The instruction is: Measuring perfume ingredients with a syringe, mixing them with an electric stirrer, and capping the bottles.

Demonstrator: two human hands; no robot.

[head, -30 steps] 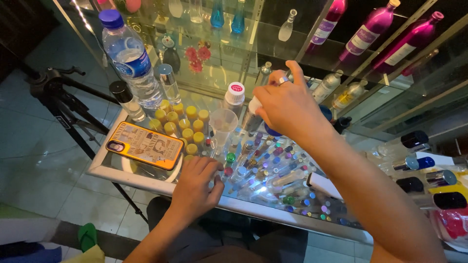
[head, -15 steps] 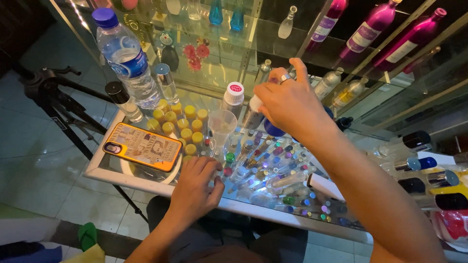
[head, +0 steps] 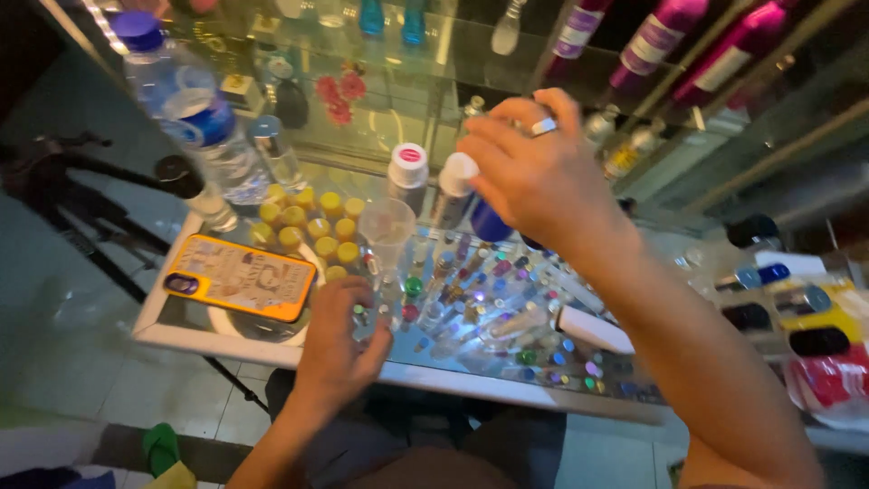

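Bottles and vials on a glass table

Bottle with a white cap (head: pixel 450 195) is gripped in the right hand (head: pixel 534 177), fingers curled around it, raised above the glass table (head: pixel 181 337). The left hand (head: pixel 339 344) is closed loosely over small vials (head: pixel 385 299) near the table's front edge, beside a clear plastic cup (head: pixel 386 231). A white bottle with a pink-marked cap (head: pixel 407 177) stands just left of the held one. Yellow-capped jars (head: pixel 303 226) cluster behind an orange phone case (head: pixel 240 278) lying flat. A water bottle with a blue cap and blue label (head: pixel 186 118) stands at the back left. Many coloured-cap vials (head: pixel 516 308) cover the table's middle. Magenta bottles (head: pixel 665 32) lie on the shelf behind.
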